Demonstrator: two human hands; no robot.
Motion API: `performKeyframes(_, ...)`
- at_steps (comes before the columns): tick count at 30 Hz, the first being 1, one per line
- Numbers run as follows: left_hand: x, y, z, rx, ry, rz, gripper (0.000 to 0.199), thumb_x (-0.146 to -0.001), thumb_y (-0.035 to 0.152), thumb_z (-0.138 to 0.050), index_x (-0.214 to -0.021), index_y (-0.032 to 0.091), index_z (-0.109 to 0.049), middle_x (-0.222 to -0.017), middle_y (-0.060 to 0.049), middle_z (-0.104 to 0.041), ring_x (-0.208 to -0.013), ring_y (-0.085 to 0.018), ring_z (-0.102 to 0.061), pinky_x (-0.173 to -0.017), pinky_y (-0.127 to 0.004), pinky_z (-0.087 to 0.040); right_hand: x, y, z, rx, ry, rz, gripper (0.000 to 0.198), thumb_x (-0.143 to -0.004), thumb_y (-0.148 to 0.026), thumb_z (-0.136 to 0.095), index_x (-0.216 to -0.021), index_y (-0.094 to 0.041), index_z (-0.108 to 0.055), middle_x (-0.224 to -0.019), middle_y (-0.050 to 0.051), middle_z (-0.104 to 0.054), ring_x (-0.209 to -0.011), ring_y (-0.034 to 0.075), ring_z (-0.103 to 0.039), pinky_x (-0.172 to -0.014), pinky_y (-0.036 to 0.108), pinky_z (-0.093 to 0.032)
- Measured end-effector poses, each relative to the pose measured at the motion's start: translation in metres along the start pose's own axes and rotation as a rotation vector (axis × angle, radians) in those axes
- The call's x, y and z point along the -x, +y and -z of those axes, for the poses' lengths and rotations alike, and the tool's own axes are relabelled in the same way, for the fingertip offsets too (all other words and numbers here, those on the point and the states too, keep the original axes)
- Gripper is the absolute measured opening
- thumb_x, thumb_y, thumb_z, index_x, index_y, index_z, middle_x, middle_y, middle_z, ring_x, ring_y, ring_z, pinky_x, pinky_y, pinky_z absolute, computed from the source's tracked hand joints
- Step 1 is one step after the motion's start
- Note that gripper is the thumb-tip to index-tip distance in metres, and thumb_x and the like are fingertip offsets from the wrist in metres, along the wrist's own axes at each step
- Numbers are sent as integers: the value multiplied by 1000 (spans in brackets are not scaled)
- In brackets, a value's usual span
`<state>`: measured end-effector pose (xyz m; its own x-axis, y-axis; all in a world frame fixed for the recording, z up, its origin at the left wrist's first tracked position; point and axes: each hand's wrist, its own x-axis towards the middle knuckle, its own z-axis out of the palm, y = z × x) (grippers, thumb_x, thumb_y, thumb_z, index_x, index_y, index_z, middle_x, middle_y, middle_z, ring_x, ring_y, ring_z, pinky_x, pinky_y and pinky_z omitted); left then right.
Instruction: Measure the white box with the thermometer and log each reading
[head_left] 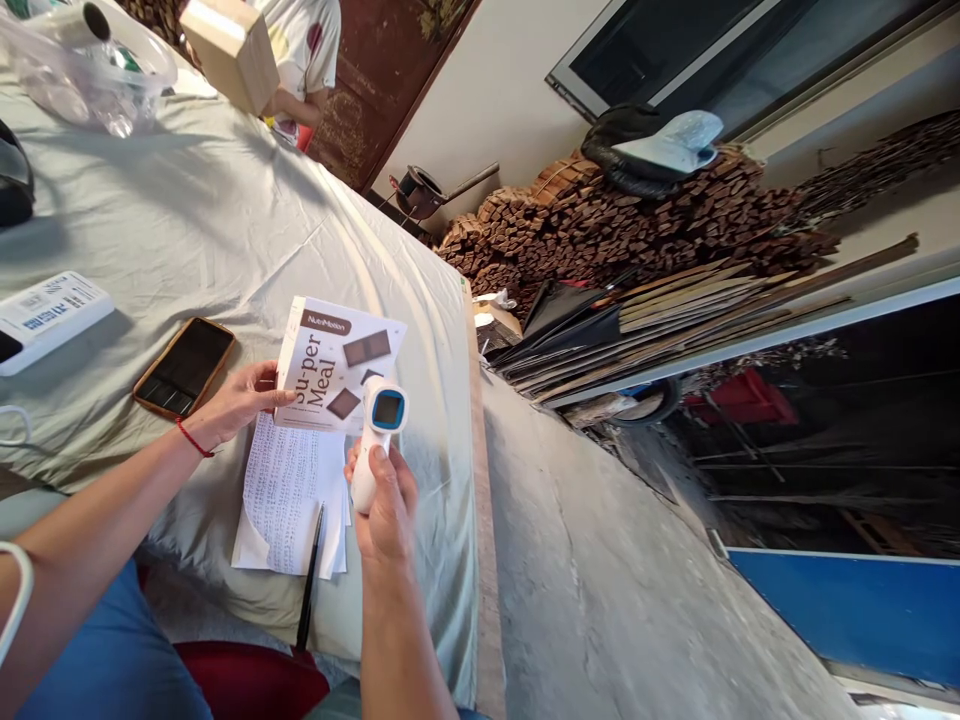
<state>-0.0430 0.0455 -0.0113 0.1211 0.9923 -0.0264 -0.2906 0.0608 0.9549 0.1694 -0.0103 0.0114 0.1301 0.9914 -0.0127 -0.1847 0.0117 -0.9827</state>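
Observation:
My left hand (244, 400) pinches the left edge of a white and brown box (315, 350) printed "NutriMotion Su-per Meal". Wrapped round the handle of a white infrared thermometer (365, 478) is my right hand (388, 505). The thermometer's dark screen with a blue rim faces me, and its head covers the box's lower right part. Below the box lie sheets of paper (281, 490) with dense writing, partly hidden by it. A black pen (310, 580) rests across the papers' lower right. To the left of my left hand lies a phone (186, 366) in a brown case.
A cloth-covered table (247, 220) ends at a wooden edge on the right. White packaging (52, 318) and a clear plastic tub (112, 85) stand at the left. Across the table a person (307, 60) holds a cardboard box (229, 50). Stacked firewood (570, 220) lines the wall.

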Motion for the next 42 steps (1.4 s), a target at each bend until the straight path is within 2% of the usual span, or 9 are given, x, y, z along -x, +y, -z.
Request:
performKeyframes(7,-16,-11,14,-123,291,-303,68,-69,40,-85,-127,18,-56,-136,-15,-64,-125,-30,-62,-95,-41,-57,38,8,43,142,66,-86,38,-76,-55,-78,-87,-20,-69,-73,0,-64,-65,15,-57,-60,28,-47)
performKeyframes(14,-30,-36,24,-643,451,-344,72,-70,31,-79,-135,17,-50,-132,-15,-57,-130,-35,-53,-91,-47,-62,56,19,61,195,64,-218,41,-78,-55,-77,-96,-19,-71,-78,2,-70,-74,19,-64,-66,30,-51)
performKeyframes(20,-24,-37,14,-757,491,-351,64,-73,26,-75,-131,18,-48,-142,-19,-48,-136,-36,-45,-84,-46,-64,45,34,73,422,49,-147,60,-78,-62,-74,-118,-17,-71,-106,11,-78,-99,28,-71,-84,38,-56)
performKeyframes(23,-11,-29,7,-919,409,-407,33,-79,22,-68,-109,20,-55,-118,-11,-61,-118,-30,-57,-88,-45,-61,32,52,86,722,121,-24,70,-75,-68,-72,-121,-15,-70,-113,16,-76,-105,33,-70,-88,43,-55)
performKeyframes(25,0,-25,1,-1024,225,-390,15,-87,21,-60,-101,21,-58,-105,-7,-66,-103,-24,-64,-94,-45,-58,24,62,95,895,135,54,70,-78,-71,-66,-119,-15,-70,-110,17,-75,-102,33,-70,-86,45,-55)
performKeyframes(30,20,-23,-14,-1293,-177,-245,23,-91,29,-64,-109,17,-65,-117,-12,-71,-117,-30,-65,-106,-48,-51,26,62,94,1162,185,411,60,-91,-67,-58,-118,-14,-68,-112,21,-71,-102,33,-68,-87,47,-55)
performKeyframes(34,26,-19,-24,-1435,-212,-206,39,-92,37,-68,-123,14,-63,-133,-16,-67,-136,-34,-54,-113,-47,-45,54,54,72,1158,-120,468,27,-98,-47,-61,-92,-21,-65,-72,2,-67,-61,17,-63,-62,28,-50)
performKeyframes(38,31,-16,-32,-1529,-188,-122,47,-90,37,-71,-129,15,-60,-147,-16,-60,-141,-37,-48,-107,-50,-46,75,53,55,1288,-305,412,7,-93,-28,-63,-96,-22,-64,-63,-3,-63,-56,16,-64,-57,26,-44)
performKeyframes(42,30,-21,-34,-1553,-134,-79,57,-90,37,-72,-137,11,-54,-159,-19,-48,-146,-38,-43,-111,-50,-42,66,42,57,1180,-298,471,24,-91,-17,-52,-108,-21,-68,-66,-2,-66,-56,16,-63,-60,26,-47)
